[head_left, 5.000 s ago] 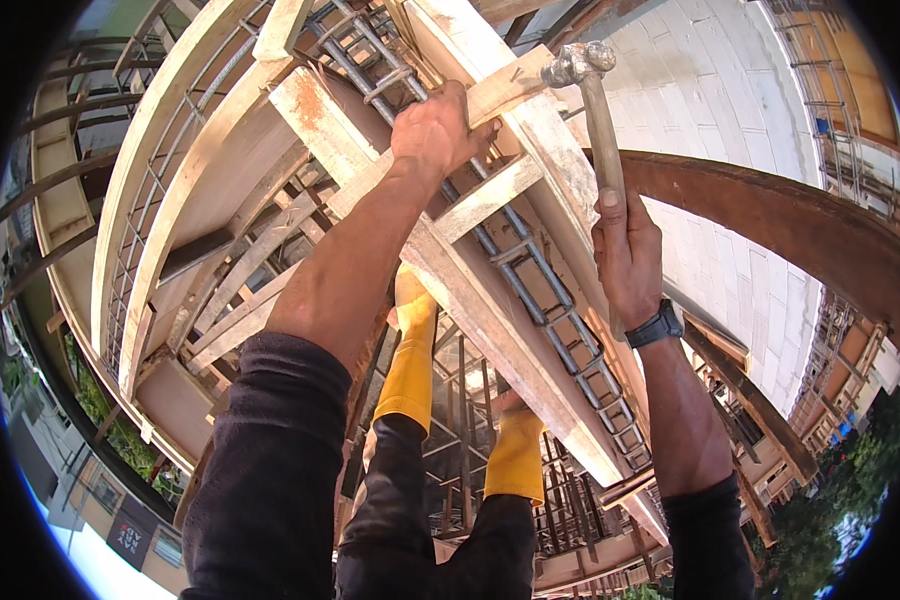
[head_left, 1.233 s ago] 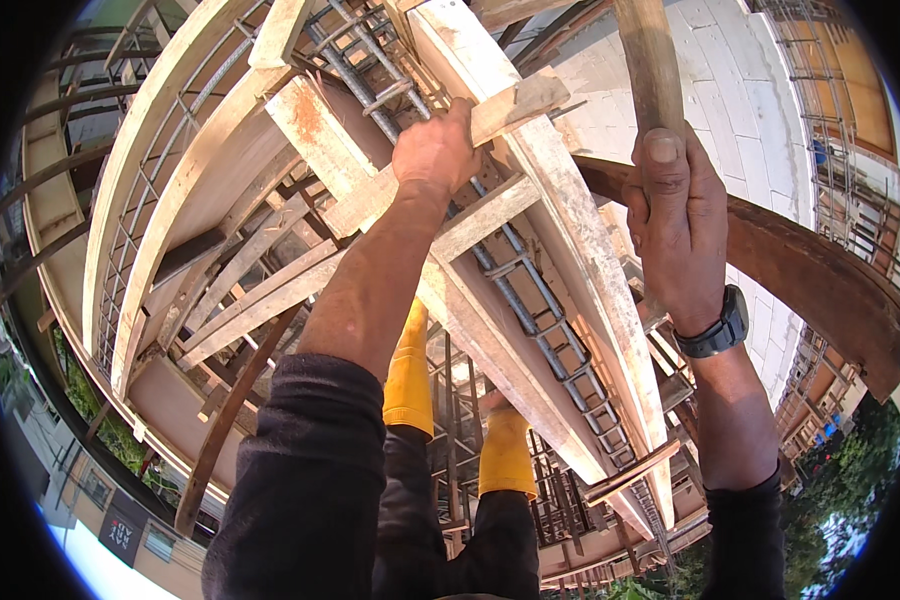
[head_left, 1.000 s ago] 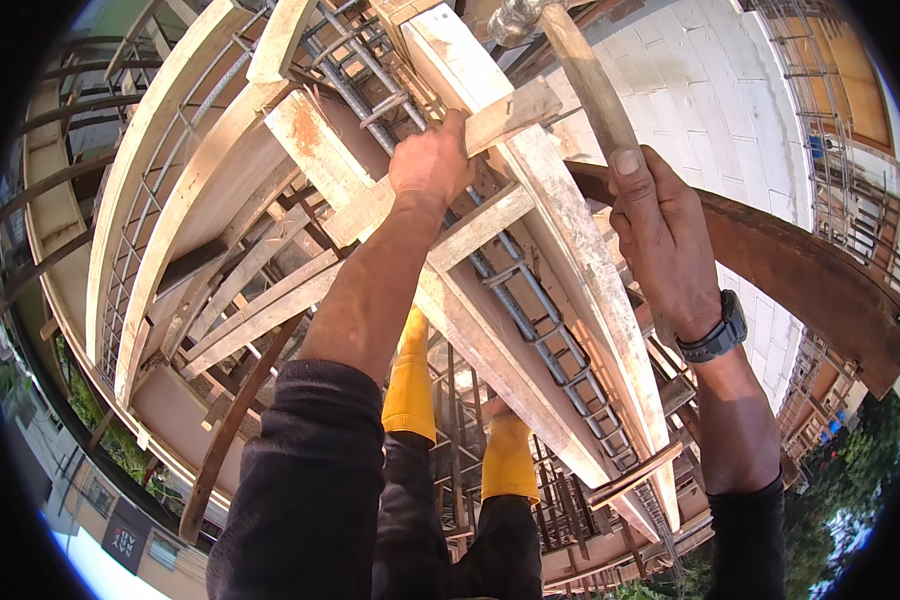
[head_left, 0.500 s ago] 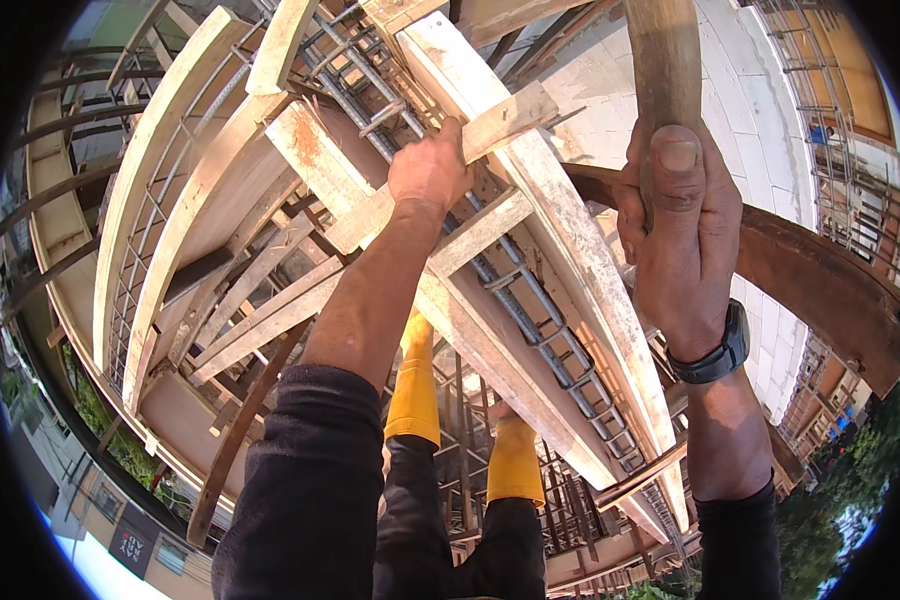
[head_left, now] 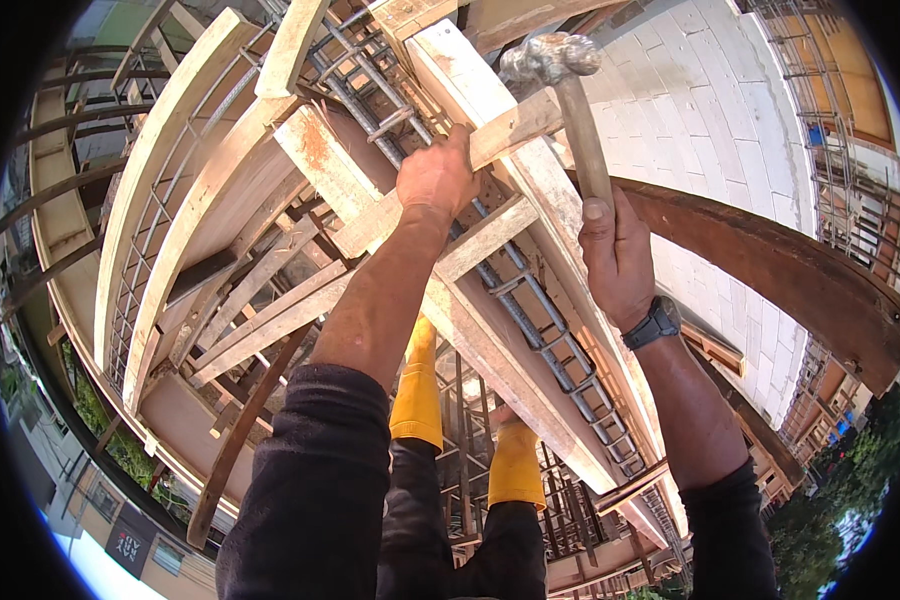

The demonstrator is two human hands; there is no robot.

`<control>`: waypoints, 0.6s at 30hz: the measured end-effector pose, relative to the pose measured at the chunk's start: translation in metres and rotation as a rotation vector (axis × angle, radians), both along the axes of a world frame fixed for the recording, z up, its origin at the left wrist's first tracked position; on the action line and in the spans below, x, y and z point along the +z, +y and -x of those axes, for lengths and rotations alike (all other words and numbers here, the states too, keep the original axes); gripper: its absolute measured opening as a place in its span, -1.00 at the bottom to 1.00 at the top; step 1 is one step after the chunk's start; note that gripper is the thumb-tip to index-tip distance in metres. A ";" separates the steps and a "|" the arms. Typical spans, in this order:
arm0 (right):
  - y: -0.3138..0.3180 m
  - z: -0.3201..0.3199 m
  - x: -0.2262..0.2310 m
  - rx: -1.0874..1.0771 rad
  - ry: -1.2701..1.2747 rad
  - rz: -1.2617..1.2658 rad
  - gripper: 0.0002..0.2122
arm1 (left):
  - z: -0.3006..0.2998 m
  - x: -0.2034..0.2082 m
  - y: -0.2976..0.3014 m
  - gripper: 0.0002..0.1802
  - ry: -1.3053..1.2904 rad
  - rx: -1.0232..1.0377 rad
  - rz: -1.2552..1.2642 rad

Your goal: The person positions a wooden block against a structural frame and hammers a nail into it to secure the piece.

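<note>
My left hand (head_left: pixel 438 182) is closed around a short wooden batten (head_left: pixel 515 130), which lies across the tops of two long formwork boards. In my right fist, thumb along the handle, is a claw hammer (head_left: pixel 582 135); my right hand (head_left: pixel 618 258) wears a dark watch. The hammer's head overlaps the batten's right end in view, and whether they touch I cannot tell. Between the right formwork board (head_left: pixel 595 270) and its mate runs a steel rebar cage (head_left: pixel 542 335). A second cross batten (head_left: pixel 487 238) bridges the boards nearer me. No nail shows clearly.
Curved wooden forms (head_left: pixel 175 180) with rebar stand to the left. A dark brown curved plank (head_left: pixel 770 270) passes at right, before a pale block wall (head_left: pixel 715 110). Below, my yellow boots (head_left: pixel 515 465) are among timber supports and open gaps.
The hammer and my right hand have swung from raised and close to view, down and leftward, bringing the head to the batten's right end. My left hand keeps its grip on the batten.
</note>
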State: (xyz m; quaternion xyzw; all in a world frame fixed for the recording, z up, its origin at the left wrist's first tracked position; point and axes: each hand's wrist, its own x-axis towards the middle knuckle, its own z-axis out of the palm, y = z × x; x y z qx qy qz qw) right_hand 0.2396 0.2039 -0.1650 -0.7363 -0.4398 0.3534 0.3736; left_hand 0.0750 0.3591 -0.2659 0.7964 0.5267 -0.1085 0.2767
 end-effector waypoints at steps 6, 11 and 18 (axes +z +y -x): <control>0.024 0.011 0.052 -0.085 0.170 0.125 -0.53 | 0.014 0.006 0.003 -0.47 0.048 0.013 -0.002; -0.006 -0.008 -0.036 0.087 -0.238 0.248 -0.50 | 0.003 0.009 0.002 -0.51 0.042 0.008 0.016; -0.020 0.010 -0.019 -0.107 0.072 0.055 -0.53 | 0.002 0.003 0.002 -0.44 0.034 -0.024 0.017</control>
